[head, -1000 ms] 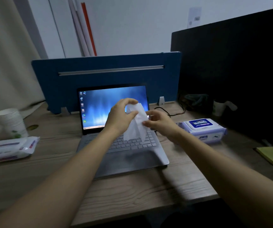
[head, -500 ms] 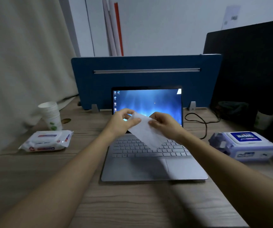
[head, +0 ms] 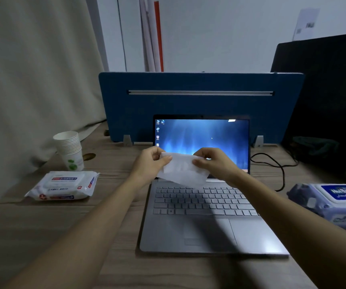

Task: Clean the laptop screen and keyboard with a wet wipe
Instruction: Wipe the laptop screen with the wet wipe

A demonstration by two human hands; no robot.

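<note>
Dim room: wooden desk [head: 42, 236], blue divider [head: 199, 105], beige curtain [head: 32, 80], white wall [head: 220, 34].

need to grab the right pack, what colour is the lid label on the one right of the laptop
Blue with white lettering, on the pack; head view.

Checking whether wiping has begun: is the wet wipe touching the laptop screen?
Cannot tell. In the head view the wet wipe, pinched by both hands, overlaps the laptop screen; no gap or contact shows.

Left hand [head: 150, 163] and right hand [head: 213, 162] pinch a wet wipe [head: 181, 171], spread above the keyboard [head: 204, 200]. Laptop [head: 207, 236] open at the tabletop's [head: 42, 230] near edge.
</note>
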